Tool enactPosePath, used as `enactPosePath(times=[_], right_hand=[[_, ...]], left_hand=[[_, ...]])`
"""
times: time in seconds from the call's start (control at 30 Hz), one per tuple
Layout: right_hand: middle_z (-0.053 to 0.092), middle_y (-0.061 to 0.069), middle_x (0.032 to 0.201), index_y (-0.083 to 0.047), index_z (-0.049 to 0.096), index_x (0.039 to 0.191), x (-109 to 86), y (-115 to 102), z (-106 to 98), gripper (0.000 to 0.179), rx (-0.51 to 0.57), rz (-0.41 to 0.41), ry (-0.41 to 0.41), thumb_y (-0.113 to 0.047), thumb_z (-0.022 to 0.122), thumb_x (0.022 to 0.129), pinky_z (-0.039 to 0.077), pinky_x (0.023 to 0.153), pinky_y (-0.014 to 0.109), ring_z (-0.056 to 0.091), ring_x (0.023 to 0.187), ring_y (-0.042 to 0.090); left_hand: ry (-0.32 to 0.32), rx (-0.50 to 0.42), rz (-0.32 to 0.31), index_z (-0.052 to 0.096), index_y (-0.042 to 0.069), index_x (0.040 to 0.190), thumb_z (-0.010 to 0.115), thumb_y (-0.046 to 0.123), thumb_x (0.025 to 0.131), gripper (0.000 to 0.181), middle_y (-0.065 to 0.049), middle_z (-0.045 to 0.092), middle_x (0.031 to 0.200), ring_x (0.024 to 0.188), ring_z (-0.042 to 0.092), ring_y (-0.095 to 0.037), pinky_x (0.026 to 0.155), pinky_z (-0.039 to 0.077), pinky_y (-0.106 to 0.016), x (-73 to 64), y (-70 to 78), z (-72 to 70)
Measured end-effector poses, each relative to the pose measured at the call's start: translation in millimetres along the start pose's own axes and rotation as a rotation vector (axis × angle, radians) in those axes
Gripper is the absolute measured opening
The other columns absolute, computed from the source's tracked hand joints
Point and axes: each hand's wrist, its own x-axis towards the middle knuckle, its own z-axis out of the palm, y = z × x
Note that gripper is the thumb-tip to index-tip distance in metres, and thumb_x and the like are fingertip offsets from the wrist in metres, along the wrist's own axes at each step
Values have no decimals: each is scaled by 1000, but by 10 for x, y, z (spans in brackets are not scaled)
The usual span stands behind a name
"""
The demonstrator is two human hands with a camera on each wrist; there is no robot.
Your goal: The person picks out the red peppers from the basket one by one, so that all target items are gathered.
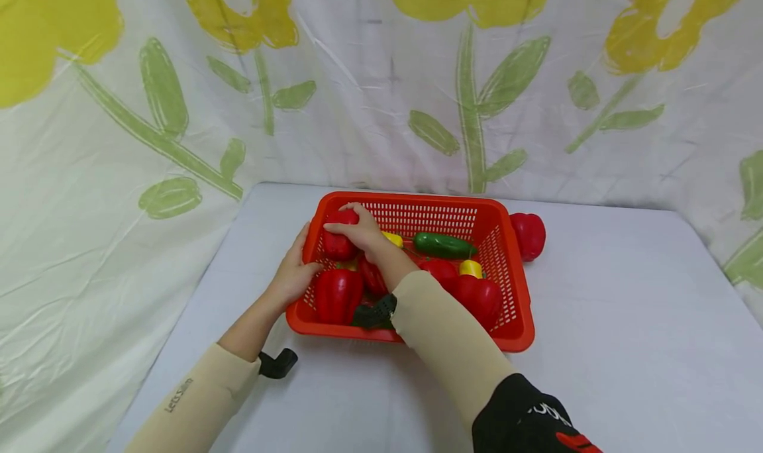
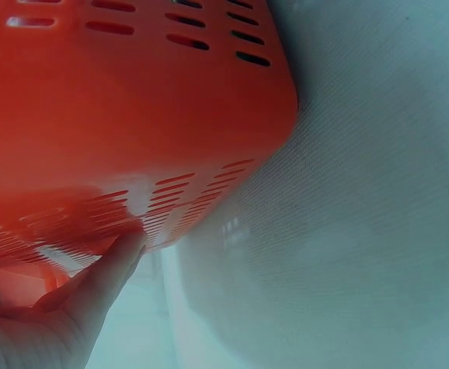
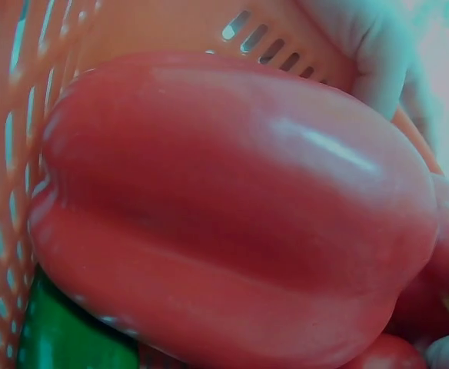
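My left hand (image 1: 294,272) grips the left rim of a red plastic basket (image 1: 411,199), thumb over the edge and fingers along the outer wall. In the left wrist view, one of its fingers lies against the slotted side. My right hand (image 1: 365,231) reaches into the basket's back left corner and holds a red bell pepper (image 1: 337,246), thumb and fingers spread round its top. A bigger red bell pepper (image 1: 338,297) lies just in front, filling most of the right wrist view. Beneath the right forearm, part of the basket's contents is hidden.
Inside the basket are a long green vegetable (image 1: 444,246), yellow pieces (image 1: 471,269) and more red peppers (image 1: 481,298). Another red bell pepper (image 1: 528,236) lies on the white table (image 1: 620,320), outside the basket's right end. A flower-printed curtain (image 1: 357,108) hangs behind the table.
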Motion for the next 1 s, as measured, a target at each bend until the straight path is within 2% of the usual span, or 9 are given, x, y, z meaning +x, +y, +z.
enactPosePath(times=[0.27,0.53,0.77,1.0], right_hand=[[49,6,128,-20,50,116,-14,-8,21,39,3,-38,-27,-25,70,82,49,90,48,47,113,27],[48,5,130,-21,52,116,-15,-18,-11,37,12,-25,-48,-23,68,83,46,94,50,46,116,27],[48,4,131,-24,55,117,-23,-64,-81,36,-2,-10,-77,-22,68,83,42,97,52,43,119,27],[47,4,131,-25,56,115,-30,-110,-151,33,34,13,-84,-23,67,84,44,93,51,44,116,28]], left_hand=[[8,-4,-1,1,20,151,45,0,89,78,-17,26,149,121,42,-36,94,48,-51,-8,-2,-17],[-1,-18,-5,2,22,151,45,1,89,78,-16,27,149,122,42,-36,92,49,-50,26,-14,4],[1,7,-7,1,21,151,45,1,89,79,-18,28,148,120,45,-37,90,50,-50,19,3,8],[10,3,0,1,20,151,44,-1,88,79,-19,28,148,118,47,-38,89,51,-50,3,-5,7]])
